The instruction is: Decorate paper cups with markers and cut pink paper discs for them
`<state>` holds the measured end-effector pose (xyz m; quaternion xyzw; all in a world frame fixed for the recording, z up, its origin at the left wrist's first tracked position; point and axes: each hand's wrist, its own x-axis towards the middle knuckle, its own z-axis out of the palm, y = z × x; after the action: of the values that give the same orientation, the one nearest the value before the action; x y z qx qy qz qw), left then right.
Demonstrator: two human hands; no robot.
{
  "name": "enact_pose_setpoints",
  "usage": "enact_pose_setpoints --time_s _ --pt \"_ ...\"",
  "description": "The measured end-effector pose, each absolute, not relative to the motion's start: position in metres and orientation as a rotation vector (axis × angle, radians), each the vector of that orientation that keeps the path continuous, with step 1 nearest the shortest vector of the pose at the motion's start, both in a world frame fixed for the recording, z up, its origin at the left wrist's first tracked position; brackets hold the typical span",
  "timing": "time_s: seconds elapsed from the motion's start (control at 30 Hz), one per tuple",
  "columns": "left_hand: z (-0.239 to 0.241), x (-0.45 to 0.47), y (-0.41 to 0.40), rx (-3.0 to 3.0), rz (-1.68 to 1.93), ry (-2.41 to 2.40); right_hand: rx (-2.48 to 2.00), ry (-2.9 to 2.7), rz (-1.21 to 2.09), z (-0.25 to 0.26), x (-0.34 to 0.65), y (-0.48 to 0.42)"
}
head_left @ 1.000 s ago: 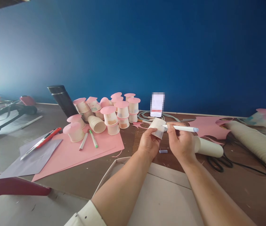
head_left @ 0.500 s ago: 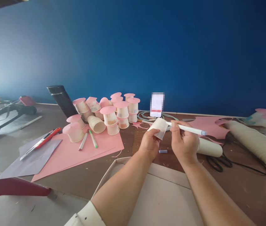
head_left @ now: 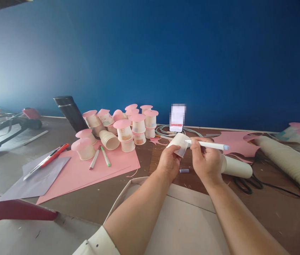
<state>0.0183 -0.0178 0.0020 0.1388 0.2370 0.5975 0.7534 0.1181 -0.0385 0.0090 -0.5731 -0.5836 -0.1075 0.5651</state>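
A white paper cup (head_left: 181, 141) is tilted in my left hand (head_left: 169, 161), its fingers wrapped round the lower side. My right hand (head_left: 207, 161) grips a white marker (head_left: 210, 145) like a pen, and the marker's tip meets or nearly meets the cup's right side. Any mark under the tip is too small to make out. Just below the cup, a small bluish marker cap (head_left: 184, 171) lies on the table. Behind my right wrist rests a white paper cup stack (head_left: 237, 167) on its side.
Several paper cups with pink paper tops (head_left: 122, 124) stand at the left on pink sheets (head_left: 112, 173), beside two markers (head_left: 105, 156). A red cutter (head_left: 47, 160) lies on grey paper (head_left: 35, 180). Behind are a black flask (head_left: 70, 113) and a lit phone (head_left: 176, 117). A long cup stack (head_left: 288, 161) lies right.
My right hand and the marker have shifted slightly left, and the tip is a little further over the cup's side. The marker's back end sits slightly higher. My left hand stays nearly still.
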Motion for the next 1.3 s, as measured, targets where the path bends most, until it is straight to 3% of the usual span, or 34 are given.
enact_pose_setpoints --time_s 0.77,1.3 --pt "0.000 0.019 -0.015 0.260 1.299 0.531 -1.357 -1.421 -0.130 0.006 0.116 -0.038" --pt "0.004 0.009 -0.016 0.139 1.257 0.405 -1.189 -0.864 0.397 -0.004 0.123 -0.020"
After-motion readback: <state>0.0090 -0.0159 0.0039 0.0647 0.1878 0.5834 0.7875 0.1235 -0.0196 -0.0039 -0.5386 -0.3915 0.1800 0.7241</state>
